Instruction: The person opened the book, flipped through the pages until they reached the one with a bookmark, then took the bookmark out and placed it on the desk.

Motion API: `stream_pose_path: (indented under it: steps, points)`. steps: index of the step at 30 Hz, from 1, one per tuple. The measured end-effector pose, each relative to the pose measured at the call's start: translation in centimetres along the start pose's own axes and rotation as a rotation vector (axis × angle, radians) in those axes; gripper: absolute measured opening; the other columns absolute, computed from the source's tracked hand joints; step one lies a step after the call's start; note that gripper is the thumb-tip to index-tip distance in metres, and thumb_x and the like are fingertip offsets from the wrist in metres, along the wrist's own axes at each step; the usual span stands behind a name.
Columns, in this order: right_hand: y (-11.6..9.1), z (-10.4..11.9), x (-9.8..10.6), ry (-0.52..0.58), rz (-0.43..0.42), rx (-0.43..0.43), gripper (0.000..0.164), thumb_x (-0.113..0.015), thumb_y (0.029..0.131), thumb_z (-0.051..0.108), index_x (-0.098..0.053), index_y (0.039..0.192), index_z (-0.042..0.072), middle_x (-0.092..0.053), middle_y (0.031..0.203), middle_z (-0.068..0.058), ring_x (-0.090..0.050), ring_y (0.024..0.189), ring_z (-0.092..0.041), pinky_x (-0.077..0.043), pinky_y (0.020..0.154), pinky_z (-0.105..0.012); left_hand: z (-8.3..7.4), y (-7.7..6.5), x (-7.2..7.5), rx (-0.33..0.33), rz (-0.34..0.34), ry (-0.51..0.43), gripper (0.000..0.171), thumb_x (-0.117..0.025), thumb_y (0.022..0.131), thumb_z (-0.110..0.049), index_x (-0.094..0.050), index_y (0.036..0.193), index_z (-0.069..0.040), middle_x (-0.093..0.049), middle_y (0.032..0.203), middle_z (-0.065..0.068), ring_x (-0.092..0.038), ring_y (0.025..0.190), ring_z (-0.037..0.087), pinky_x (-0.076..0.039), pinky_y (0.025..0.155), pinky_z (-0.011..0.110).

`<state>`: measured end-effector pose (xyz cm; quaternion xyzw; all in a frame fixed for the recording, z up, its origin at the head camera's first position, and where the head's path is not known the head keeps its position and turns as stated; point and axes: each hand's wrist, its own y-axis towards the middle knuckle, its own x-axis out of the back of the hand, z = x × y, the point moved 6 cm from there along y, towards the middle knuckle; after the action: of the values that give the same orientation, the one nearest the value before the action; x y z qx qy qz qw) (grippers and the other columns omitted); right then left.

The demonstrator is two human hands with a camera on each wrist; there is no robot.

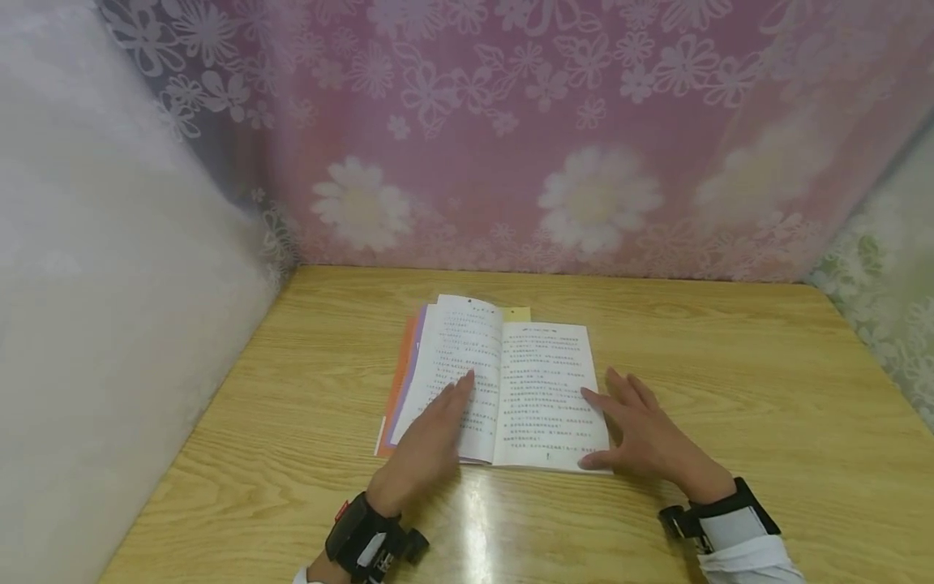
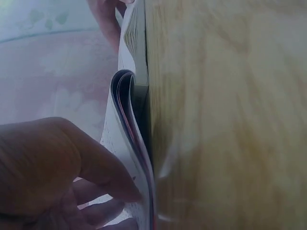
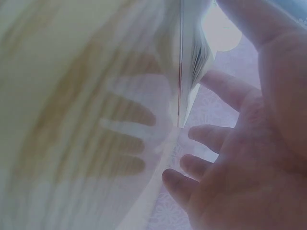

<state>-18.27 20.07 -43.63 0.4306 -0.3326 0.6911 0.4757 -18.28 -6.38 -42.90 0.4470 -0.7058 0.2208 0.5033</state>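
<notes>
A book (image 1: 547, 381) lies open on the wooden table, with printed text on both pages. My left hand (image 1: 430, 438) rests on its left page, fingers extended toward the top of the page. In the left wrist view, the left leaves (image 2: 122, 115) bend over in a rounded fold near the spine. At the right page's outer edge is my right hand (image 1: 649, 434), thumb at the lower corner and index fingertip on the margin. The right wrist view shows its fingers (image 3: 208, 139) spread and relaxed beside the page block (image 3: 199, 57).
Orange (image 1: 400, 381) and purple (image 1: 409, 369) layers stick out under the book's left side, and a yellow piece (image 1: 518, 313) shows behind its top. Floral cloth (image 1: 467, 162) hangs behind the wooden table (image 1: 292, 405). Each wrist wears a black strapped camera (image 1: 368, 539).
</notes>
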Motion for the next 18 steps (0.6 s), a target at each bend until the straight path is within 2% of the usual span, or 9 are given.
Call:
stream_pose_path:
  steps: [5, 12, 16, 18]
  points:
    - [0.05, -0.07, 0.12, -0.012, -0.012, 0.017, 0.096, -0.076, 0.065, 0.062, -0.050, 0.139, 0.008, -0.021, 0.150, -0.030, -0.014, 0.133, -0.055, -0.023, 0.096, -0.071, 0.09, -0.25, 0.27, 0.029, 0.013, 0.041, 0.047, -0.048, 0.090, 0.001, -0.047, 0.136, 0.006, -0.042, 0.144, 0.020, -0.038, 0.133, 0.032, -0.031, 0.107, 0.041]
    - [0.44, 0.00, 0.49, -0.067, -0.037, 0.030, 0.087, -0.071, 0.069, 0.064, -0.056, 0.135, 0.010, -0.033, 0.146, -0.026, -0.023, 0.131, -0.052, -0.027, 0.098, -0.065, 0.19, -0.16, 0.28, 0.082, 0.010, 0.030, 0.050, -0.051, 0.085, -0.003, -0.050, 0.134, 0.006, -0.041, 0.144, 0.018, -0.037, 0.133, 0.033, -0.032, 0.106, 0.043]
    - [0.75, 0.27, 0.73, -0.092, -0.053, 0.022, 0.077, -0.072, 0.071, 0.060, -0.061, 0.130, 0.012, -0.043, 0.142, -0.023, -0.030, 0.130, -0.049, -0.030, 0.098, -0.063, -0.12, -0.04, 0.24, 0.075, 0.003, 0.028, 0.050, -0.053, 0.083, -0.004, -0.052, 0.132, 0.003, -0.042, 0.144, 0.015, -0.038, 0.132, 0.034, -0.036, 0.103, 0.044]
    - [0.94, 0.40, 0.80, -0.117, -0.070, 0.030, 0.071, -0.074, 0.071, 0.056, -0.064, 0.126, 0.012, -0.047, 0.139, -0.021, -0.034, 0.128, -0.047, -0.032, 0.098, -0.060, -0.59, 0.03, 0.34, 0.046, 0.002, 0.046, 0.049, -0.054, 0.083, -0.004, -0.054, 0.131, 0.002, -0.045, 0.142, 0.014, -0.039, 0.130, 0.034, -0.037, 0.103, 0.043]
